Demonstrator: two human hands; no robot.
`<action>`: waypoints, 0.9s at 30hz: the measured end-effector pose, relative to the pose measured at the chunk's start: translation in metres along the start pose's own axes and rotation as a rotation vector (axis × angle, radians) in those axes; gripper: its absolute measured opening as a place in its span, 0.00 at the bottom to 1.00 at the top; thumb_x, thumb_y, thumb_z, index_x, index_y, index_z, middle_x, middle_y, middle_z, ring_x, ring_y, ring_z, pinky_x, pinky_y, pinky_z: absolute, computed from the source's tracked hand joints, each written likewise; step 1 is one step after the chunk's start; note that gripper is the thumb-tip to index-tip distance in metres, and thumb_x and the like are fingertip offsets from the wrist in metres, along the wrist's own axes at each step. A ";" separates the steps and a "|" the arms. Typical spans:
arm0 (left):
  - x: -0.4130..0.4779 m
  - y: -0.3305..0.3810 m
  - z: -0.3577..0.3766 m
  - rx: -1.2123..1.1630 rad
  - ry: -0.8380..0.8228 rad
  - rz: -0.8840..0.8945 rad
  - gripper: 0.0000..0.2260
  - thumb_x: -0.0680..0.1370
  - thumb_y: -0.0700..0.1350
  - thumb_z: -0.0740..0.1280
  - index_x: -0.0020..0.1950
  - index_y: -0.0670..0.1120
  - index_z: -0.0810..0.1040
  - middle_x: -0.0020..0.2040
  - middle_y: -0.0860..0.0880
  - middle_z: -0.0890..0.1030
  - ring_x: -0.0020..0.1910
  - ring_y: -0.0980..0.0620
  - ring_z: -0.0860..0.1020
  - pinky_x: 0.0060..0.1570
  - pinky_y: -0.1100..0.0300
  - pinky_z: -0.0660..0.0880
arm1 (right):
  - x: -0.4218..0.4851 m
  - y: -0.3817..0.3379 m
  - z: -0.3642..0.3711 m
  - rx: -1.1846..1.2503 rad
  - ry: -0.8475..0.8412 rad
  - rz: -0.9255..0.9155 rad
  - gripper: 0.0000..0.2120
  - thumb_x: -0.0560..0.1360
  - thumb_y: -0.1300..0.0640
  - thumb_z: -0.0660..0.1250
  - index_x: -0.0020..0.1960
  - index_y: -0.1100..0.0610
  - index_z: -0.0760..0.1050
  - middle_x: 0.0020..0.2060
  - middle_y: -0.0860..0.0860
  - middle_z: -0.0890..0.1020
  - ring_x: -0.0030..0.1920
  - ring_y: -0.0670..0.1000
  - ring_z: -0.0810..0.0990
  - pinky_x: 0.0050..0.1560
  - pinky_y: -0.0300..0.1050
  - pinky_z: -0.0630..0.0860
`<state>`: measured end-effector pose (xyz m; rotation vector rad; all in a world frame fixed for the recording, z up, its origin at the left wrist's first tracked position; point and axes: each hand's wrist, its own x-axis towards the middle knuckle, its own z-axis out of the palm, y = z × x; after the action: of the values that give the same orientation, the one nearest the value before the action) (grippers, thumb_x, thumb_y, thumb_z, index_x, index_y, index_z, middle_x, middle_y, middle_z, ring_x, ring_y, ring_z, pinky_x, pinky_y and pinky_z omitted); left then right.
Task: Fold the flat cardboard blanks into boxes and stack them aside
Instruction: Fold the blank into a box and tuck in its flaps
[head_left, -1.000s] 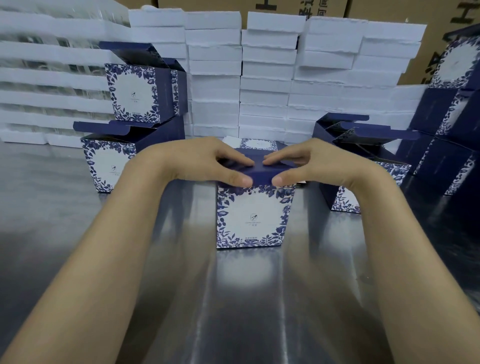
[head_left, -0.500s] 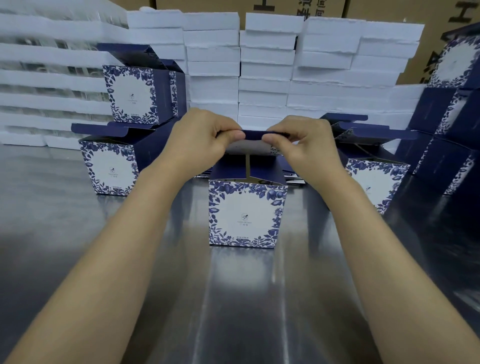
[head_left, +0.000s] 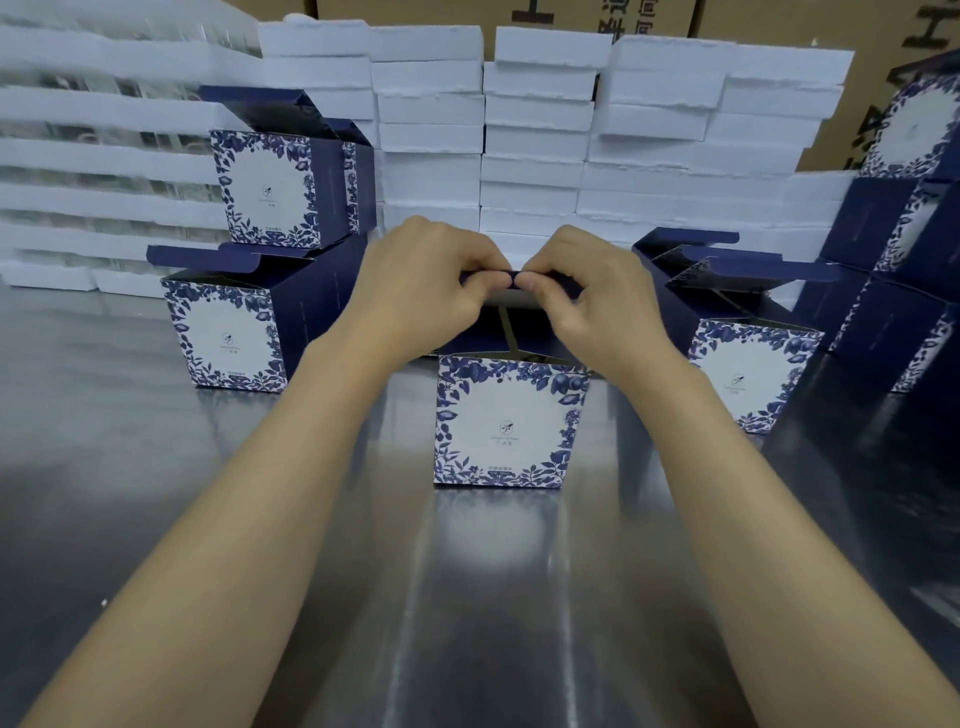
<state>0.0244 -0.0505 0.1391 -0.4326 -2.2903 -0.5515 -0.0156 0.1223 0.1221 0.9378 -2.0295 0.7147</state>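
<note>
A blue-and-white floral box (head_left: 506, 423) stands upright on the steel table (head_left: 467, 597) in the middle. Its dark blue lid flap is raised behind the opening. My left hand (head_left: 421, 291) and my right hand (head_left: 597, 296) both pinch the top edge of that flap, thumbs nearly touching at its centre. The flap's ends are hidden by my fingers. Two folded boxes are stacked at the left, the lower box (head_left: 234, 322) with its lid open and another box (head_left: 280, 182) on top. One more open box (head_left: 743, 364) stands at the right.
White foam trays (head_left: 535, 130) are piled in a wall along the back of the table. More dark blue boxes (head_left: 904, 260) are stacked at the far right. Brown cartons (head_left: 467, 13) rise behind the foam.
The lid flap was lifted up from the box top. My hands rose with it and slid toward each other along its edge.
</note>
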 end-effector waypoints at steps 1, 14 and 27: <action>0.000 -0.003 -0.002 -0.047 -0.023 -0.010 0.06 0.77 0.50 0.68 0.50 0.54 0.84 0.45 0.56 0.85 0.51 0.53 0.81 0.51 0.49 0.76 | 0.002 0.003 -0.003 0.021 -0.034 0.018 0.07 0.76 0.55 0.67 0.43 0.55 0.81 0.38 0.43 0.76 0.40 0.47 0.74 0.41 0.50 0.72; -0.001 -0.012 -0.008 -0.105 -0.044 -0.090 0.10 0.78 0.49 0.67 0.43 0.45 0.84 0.37 0.43 0.81 0.41 0.43 0.78 0.48 0.46 0.76 | 0.000 0.020 -0.033 0.451 0.049 0.288 0.05 0.73 0.62 0.72 0.42 0.53 0.82 0.41 0.44 0.83 0.45 0.41 0.80 0.46 0.33 0.73; -0.005 -0.027 -0.011 -0.260 -0.601 -0.199 0.12 0.73 0.62 0.68 0.54 0.62 0.82 0.55 0.67 0.80 0.58 0.69 0.75 0.63 0.62 0.69 | -0.003 0.039 -0.054 0.500 -0.416 0.622 0.04 0.68 0.58 0.77 0.42 0.52 0.86 0.47 0.44 0.86 0.52 0.39 0.82 0.56 0.35 0.72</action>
<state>0.0217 -0.0799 0.1361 -0.5555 -2.8686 -0.9241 -0.0238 0.1852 0.1425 0.7537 -2.6099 1.5180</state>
